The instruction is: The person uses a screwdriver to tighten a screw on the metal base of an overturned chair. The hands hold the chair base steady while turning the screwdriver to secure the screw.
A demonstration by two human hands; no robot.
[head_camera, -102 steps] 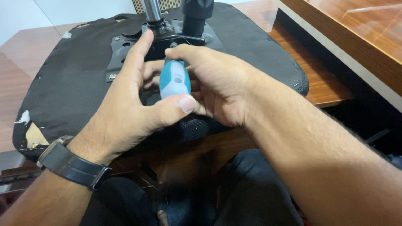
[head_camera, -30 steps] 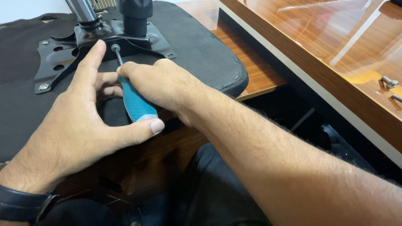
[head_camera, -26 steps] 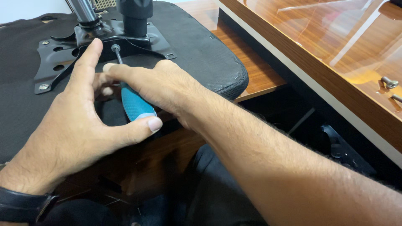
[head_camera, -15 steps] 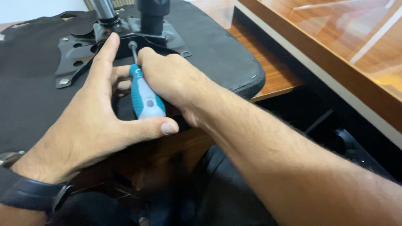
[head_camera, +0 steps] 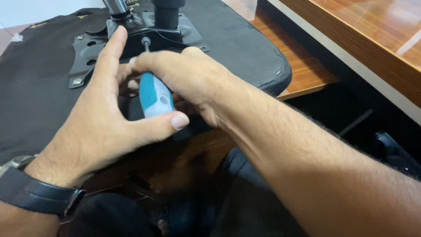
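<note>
Both hands on the screwdriver (head_camera: 154, 94): right hand (head_camera: 193, 81) curled over the teal-and-white handle, left hand (head_camera: 103, 123) cupping it from below w/ thumb pressed on the butt end, index finger stretched straight up. Shaft tip sits at the black metal plate (head_camera: 90, 57) near the far edge of the upturned seat (head_camera: 39, 101), just beside the post (head_camera: 167, 15).

Teal-and-white screwdriver (head_camera: 154, 94), tilted, tip on mounting plate (head_camera: 87, 61)

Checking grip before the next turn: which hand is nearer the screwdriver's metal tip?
Right. The right hand wraps the screwdriver handle just below the tip; the left hand cups the handle's butt end, farther back.
</note>
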